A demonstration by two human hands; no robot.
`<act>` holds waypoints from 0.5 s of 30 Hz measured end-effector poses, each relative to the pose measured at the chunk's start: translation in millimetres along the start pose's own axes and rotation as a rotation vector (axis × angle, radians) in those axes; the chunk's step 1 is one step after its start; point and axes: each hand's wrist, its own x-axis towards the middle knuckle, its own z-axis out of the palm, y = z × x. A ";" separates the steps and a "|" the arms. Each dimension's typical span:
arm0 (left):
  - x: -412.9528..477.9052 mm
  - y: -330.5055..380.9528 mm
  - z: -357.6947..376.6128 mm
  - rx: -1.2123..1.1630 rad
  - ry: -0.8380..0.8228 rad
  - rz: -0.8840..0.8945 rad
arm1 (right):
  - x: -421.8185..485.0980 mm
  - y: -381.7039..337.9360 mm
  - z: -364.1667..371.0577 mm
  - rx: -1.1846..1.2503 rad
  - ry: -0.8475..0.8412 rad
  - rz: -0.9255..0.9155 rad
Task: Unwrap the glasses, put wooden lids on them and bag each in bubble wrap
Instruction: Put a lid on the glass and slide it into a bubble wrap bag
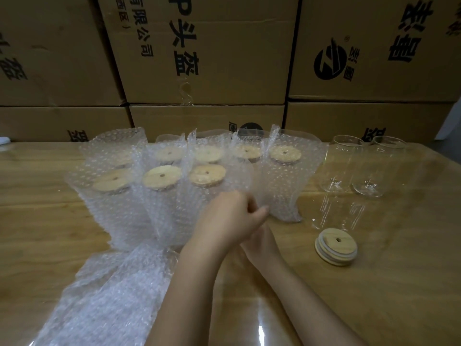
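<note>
My left hand (224, 216) pinches the front bubble bag (237, 179), probably snugging it round its lidded glass (207, 174). My right hand (259, 239) is tucked underneath, can't tell its grip. Two bare glasses (348, 166) wait on my right.

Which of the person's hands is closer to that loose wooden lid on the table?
Right. The right hand, mostly hidden under the other, lies left of the lid; the left hand, pinching bubble wrap, is farther away.

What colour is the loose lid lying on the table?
The loose lid is pale tan wood with a dark centre hole; head view shows it.
</note>
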 end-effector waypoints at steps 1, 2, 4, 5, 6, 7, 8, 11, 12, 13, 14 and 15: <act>1.4 -3.7 2.0 0.108 -0.124 -0.041 | 0.2 0.8 -0.6 -0.057 0.009 -0.026; 3.0 -8.8 3.1 0.213 -0.214 -0.084 | -0.8 -1.4 -1.8 -0.025 0.021 -0.009; 6.3 -21.6 4.3 0.301 -0.322 -0.178 | -5.5 1.0 -4.0 0.010 0.036 0.001; 7.6 -28.5 5.4 0.302 -0.352 -0.210 | -6.3 1.6 -2.0 0.072 0.031 0.032; 8.9 -33.6 6.6 0.298 -0.377 -0.224 | -6.6 4.7 0.0 0.067 0.043 0.045; 9.6 -36.8 8.0 0.299 -0.404 -0.226 | -8.3 4.4 -1.0 0.044 0.042 0.052; 10.7 -38.5 10.0 0.301 -0.430 -0.225 | -8.6 4.4 -1.1 0.024 0.032 0.062; 12.6 -41.9 14.1 0.296 -0.470 -0.235 | -9.1 0.6 -1.3 0.066 0.005 0.097; 13.1 -42.8 14.3 0.296 -0.471 -0.238 | -8.6 -0.3 -0.6 0.089 0.002 0.098; 13.6 -43.8 14.2 0.297 -0.471 -0.237 | -8.4 -0.3 0.4 0.107 0.011 0.102; 14.2 -45.0 14.1 0.294 -0.472 -0.234 | -8.0 -0.3 1.5 0.110 0.022 0.098; 14.8 -46.4 14.1 0.290 -0.474 -0.233 | -7.9 -1.6 2.2 0.108 0.024 0.096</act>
